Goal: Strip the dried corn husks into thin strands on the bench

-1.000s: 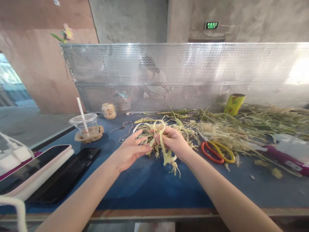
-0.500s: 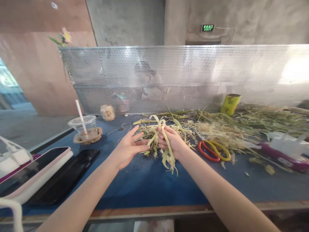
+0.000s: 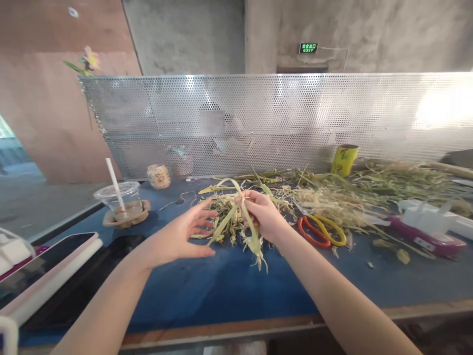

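Right hand (image 3: 264,217) clenched round leaf strips (image 3: 251,231); left hand (image 3: 179,236) spread.

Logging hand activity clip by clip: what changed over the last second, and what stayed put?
The left hand came off the leaf strips and drew back leftward, fingers spread open. The right hand keeps its grip on the strips. The scissors, the cup with a straw and the phones lie on the blue table as before.
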